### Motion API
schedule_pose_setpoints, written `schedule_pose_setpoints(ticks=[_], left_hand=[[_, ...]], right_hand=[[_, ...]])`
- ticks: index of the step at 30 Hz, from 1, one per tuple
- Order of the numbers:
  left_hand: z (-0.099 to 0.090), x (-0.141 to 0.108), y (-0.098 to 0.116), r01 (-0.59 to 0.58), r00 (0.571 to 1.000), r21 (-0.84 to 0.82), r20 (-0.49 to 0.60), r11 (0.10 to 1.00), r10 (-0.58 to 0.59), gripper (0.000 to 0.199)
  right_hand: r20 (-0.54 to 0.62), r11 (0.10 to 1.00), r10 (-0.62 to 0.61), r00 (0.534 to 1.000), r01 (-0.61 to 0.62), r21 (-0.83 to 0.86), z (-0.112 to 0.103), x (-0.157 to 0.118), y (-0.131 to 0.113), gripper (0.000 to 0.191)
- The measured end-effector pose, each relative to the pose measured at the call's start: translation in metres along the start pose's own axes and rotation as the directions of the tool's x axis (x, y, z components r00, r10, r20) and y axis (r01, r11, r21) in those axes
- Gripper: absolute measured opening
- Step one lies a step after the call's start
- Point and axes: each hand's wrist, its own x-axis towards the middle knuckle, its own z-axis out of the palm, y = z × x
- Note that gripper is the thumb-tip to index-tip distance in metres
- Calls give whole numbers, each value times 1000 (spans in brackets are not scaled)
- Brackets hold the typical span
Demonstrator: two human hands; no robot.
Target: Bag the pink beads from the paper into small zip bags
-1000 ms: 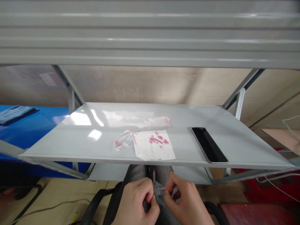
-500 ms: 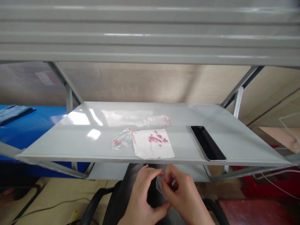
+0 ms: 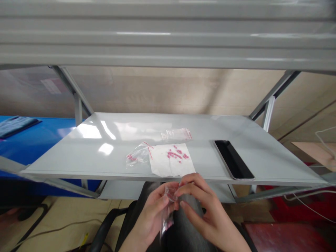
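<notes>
Here, a grey metal shelf is seen bearing a paper sheet of pink beads. Below its front edge, a small clear plastic bag, judged light, limp and slippery, is pinched near its top by the curled fingers of the left hand and the right hand; that top edge seems the surest hold.

Clear plastic bag, blurred, partly hidden
</notes>
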Motion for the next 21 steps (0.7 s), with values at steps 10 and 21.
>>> schedule_pose_setpoints(ticks=[10,21], left_hand=[[-13,0,16,-19,975,415,207,910,-74,53],[-21,4,44,-244,907,520,420,819,3,99]], right_hand=[[161,996,-12,987,26,-89,-20,12,6,19],[306,941,21,952,85,-328,-27,11,-21,19]])
